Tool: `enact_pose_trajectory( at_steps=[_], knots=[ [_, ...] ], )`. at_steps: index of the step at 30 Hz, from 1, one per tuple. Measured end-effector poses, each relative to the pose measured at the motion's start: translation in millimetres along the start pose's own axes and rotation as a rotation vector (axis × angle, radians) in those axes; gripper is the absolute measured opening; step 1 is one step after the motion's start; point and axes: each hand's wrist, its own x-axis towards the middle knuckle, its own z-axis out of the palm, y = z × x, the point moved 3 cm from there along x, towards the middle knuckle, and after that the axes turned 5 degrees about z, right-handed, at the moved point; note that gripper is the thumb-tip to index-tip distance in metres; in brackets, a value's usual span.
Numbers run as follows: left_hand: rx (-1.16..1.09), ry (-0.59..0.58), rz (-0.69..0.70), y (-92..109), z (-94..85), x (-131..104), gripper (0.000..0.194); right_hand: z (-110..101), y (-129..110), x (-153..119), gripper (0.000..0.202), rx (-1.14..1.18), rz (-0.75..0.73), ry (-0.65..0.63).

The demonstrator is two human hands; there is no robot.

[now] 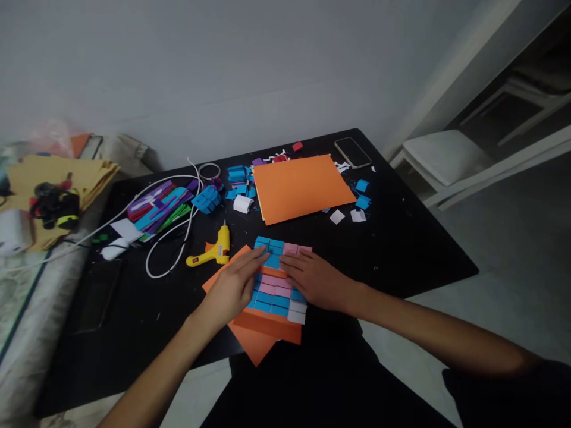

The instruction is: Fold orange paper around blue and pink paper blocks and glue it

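In the head view, an orange paper sheet (267, 324) lies at the table's near edge, with blue, pink and white folded paper pieces (273, 304) arranged in rows on it. My left hand (229, 291) rests on the left side of the rows, its fingers stretched out over the blue pieces. From the right, my right hand (319, 279) lies flat across the pink pieces, fingers extended. Neither hand appears to grip anything. A strip of orange shows between the upper and lower rows. Just left of the sheet lies a yellow glue gun (216, 251) on its side.
Further back on the black table (397, 238) are a large orange sheet (303, 189), a phone (352, 152) and loose paper squares. Left of them lie coloured paper strips (163, 208) and a looped white cable (190, 229). A white stool (446, 156) stands at the right.
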Motion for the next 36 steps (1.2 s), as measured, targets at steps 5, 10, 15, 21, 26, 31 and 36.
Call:
enact_pose_trajectory(
  at_steps=[5,10,15,21,26,31,36],
  knots=[
    [0.147,0.029,0.045,-5,15.2,-1,0.055,-7,-1,2,0.036,0.020,-0.033,0.035],
    [0.171,0.016,0.049,-8,31.4,-4,0.052,-6,-3,0,0.031,0.026,-0.005,0.086],
    [0.165,0.042,0.017,-8,29.0,0,0.043,-9,-4,3,0.029,0.057,0.011,0.146],
    [0.160,0.050,-0.013,-13,18.3,11,0.028,-10,8,7,0.034,0.123,0.059,0.202],
    [0.121,0.022,-0.020,-17,15.3,16,0.026,-4,14,6,0.035,0.126,0.073,0.157],
    [0.120,0.043,0.006,-18,18.7,15,0.027,0,14,5,0.033,0.160,0.119,0.145],
    [0.064,0.093,-0.035,-15,17.8,17,0.018,-7,17,8,0.034,0.201,0.338,0.168]
  ],
)
